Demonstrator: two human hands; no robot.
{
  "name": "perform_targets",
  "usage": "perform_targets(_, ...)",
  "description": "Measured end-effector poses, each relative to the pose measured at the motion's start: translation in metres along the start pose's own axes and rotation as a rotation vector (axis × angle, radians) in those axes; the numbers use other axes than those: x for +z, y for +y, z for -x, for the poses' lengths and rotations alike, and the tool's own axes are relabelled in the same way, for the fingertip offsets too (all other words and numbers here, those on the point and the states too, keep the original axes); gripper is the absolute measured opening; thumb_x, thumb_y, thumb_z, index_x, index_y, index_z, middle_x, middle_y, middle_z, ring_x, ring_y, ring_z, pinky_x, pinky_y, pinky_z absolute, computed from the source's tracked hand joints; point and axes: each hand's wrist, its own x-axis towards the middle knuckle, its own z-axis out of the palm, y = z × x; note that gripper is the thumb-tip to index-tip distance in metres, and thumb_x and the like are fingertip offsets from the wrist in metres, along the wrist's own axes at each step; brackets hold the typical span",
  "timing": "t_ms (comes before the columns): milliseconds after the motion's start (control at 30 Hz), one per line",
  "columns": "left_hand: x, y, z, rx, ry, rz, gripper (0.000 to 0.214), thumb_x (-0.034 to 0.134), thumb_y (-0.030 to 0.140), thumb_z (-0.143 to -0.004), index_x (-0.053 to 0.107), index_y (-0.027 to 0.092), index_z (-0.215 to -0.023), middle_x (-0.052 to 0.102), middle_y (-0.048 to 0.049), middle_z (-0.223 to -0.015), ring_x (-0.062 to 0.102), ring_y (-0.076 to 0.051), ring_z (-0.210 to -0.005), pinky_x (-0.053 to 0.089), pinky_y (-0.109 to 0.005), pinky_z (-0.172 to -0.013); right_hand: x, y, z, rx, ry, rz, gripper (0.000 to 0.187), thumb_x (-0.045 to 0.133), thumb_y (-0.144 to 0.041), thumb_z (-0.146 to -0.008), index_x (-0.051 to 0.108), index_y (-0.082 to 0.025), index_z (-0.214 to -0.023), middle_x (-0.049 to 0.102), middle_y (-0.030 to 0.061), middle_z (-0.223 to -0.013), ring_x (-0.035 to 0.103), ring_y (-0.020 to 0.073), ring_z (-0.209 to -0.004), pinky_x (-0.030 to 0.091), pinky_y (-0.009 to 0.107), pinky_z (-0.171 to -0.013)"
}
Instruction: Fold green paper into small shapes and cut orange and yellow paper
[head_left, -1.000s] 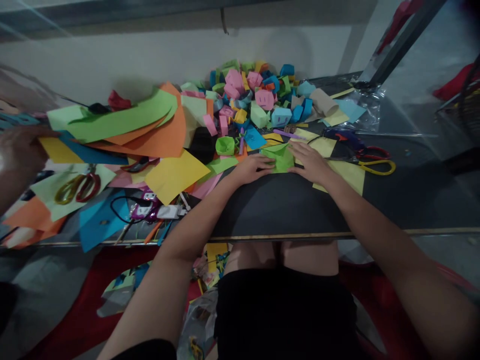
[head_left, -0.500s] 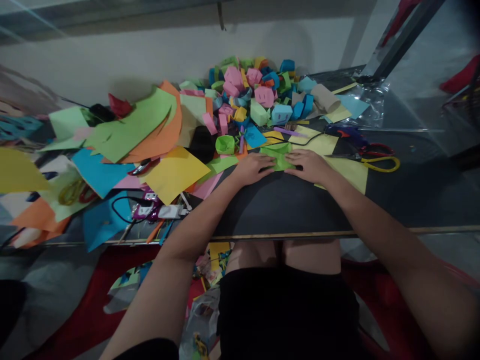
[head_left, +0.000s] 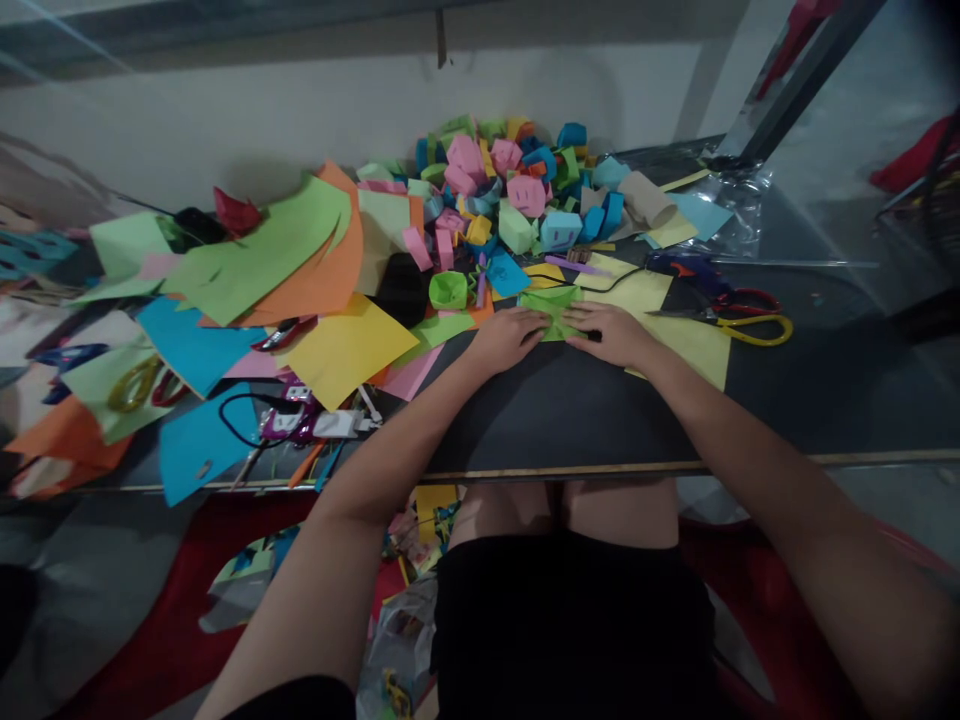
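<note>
R hand (head_left: 619, 335) now further in over green paper (head_left: 556, 300); co-worker's hand w/ yellow sheet gone from far L.

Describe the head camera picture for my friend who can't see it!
A person's left hand and right hand touch a green paper piece on a dark table. A heap of small, colourful paper shapes sits behind; scissors lie to the right, loose sheets to the left.

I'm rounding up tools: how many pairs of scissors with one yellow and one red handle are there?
2: one pair of scissors lies right of the right hand; the other lies on pale green paper at the left. More may be hidden.
</note>
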Motion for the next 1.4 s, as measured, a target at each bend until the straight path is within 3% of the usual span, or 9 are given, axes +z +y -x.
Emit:
perform_targets(267,0.012,-0.001,0.0,-0.18,0.107,-0.026,0.023,0.059,0.032,-0.099,0.072,0.015,-0.109,0.077,-0.0146,-0.108,0.072,-0.027,-0.106,0.057,-0.043,-0.095,-0.002,0.0,-0.001,-0.041,-0.052,-0.012,0.044,0.058,-0.034,-0.098,0.066,-0.029,-0.141,0.066,0.0041,-0.142,0.055,0.0302,-0.14,0.047,0.053,-0.117)
perform_targets(400,0.014,-0.009,-0.001,-0.144,0.212,-0.04,0.053,0.067,0.033,-0.094,0.056,0.016,-0.142,0.057,-0.0189,-0.15,0.051,-0.032,-0.143,0.044,-0.051,-0.117,-0.005,-0.004,0.001,0.037,-0.029,-0.056,0.082,0.064,-0.038,-0.093,0.03,-0.025,-0.166,0.065,0.0091,-0.144,0.059,0.0348,-0.136,0.051,0.057,-0.111)
perform_targets(500,0.014,-0.015,-0.003,-0.059,0.073,-0.007,0.047,0.055,0.032,-0.1,0.057,0.015,-0.143,0.057,-0.0179,-0.151,0.05,-0.03,-0.145,0.043,-0.05,-0.119,-0.005,-0.005,0.002,0.03,-0.029,-0.088,0.095,0.064,-0.04,-0.091,0.011,-0.026,-0.169,0.07,0.0066,-0.137,0.059,0.0336,-0.135,0.052,0.056,-0.109)
perform_targets(600,0.013,-0.018,-0.004,0.017,-0.024,0.016,0.041,0.044,0.031,-0.104,0.065,0.013,-0.135,0.065,-0.0165,-0.142,0.058,-0.027,-0.138,0.048,-0.046,-0.115,-0.002,-0.004,0.002,0.009,0.009,-0.04,0.081,0.062,-0.043,-0.091,0.032,-0.029,-0.165,0.07,0.006,-0.138,0.061,0.0334,-0.133,0.049,0.056,-0.111)
perform_targets(733,0.01,-0.018,-0.004,0.036,-0.005,0.012,0.042,0.044,0.031,-0.105,0.067,0.01,-0.134,0.066,-0.0177,-0.141,0.06,-0.027,-0.136,0.048,-0.046,-0.115,0.001,-0.003,0.0,-0.041,0.027,0.042,0.062,0.058,-0.044,-0.092,0.057,-0.025,-0.151,0.063,0.0077,-0.147,0.059,0.0335,-0.135,0.044,0.056,-0.116)
perform_targets(1033,0.009,-0.011,0.002,0.003,0.115,0.038,0.038,0.06,0.031,-0.097,0.069,0.013,-0.13,0.067,-0.0179,-0.139,0.059,-0.029,-0.136,0.05,-0.05,-0.113,-0.003,-0.016,0.002,-0.13,-0.083,0.245,0.06,0.052,-0.052,-0.098,0.059,-0.018,-0.148,0.063,0.0124,-0.145,0.054,0.0342,-0.139,0.045,0.056,-0.112)
perform_targets(1100,0.009,-0.005,0.003,-0.045,0.132,0.024,0.028,0.062,0.029,-0.095,0.074,0.014,-0.116,0.072,-0.0168,-0.13,0.063,-0.03,-0.131,0.052,-0.049,-0.111,-0.001,-0.02,0.001,-0.148,-0.085,0.297,0.058,0.05,-0.049,-0.101,0.06,-0.016,-0.147,0.064,0.0132,-0.144,0.056,0.0335,-0.137,0.048,0.054,-0.109)
perform_targets(1233,0.001,0.007,0.006,-0.144,0.046,-0.019,0.028,0.064,0.041,-0.094,0.077,0.016,-0.09,0.08,-0.0119,-0.098,0.076,-0.027,-0.096,0.061,-0.041,-0.089,0.003,-0.024,-0.002,-0.166,-0.049,0.386,0.049,0.043,-0.038,-0.105,0.063,-0.015,-0.144,0.064,0.0128,-0.144,0.061,0.0306,-0.133,0.052,0.048,-0.105)
perform_targets(1400,-0.016,0.008,0.008,-0.057,-0.105,-0.06,0.034,0.068,0.048,-0.091,0.077,0.019,-0.106,0.076,-0.0106,-0.122,0.074,-0.026,-0.109,0.06,-0.037,-0.091,0.004,-0.02,-0.002,-0.217,-0.022,0.413,0.048,0.034,-0.033,-0.108,0.065,-0.015,-0.141,0.067,0.0114,-0.139,0.065,0.028,-0.128,0.054,0.046,-0.104)
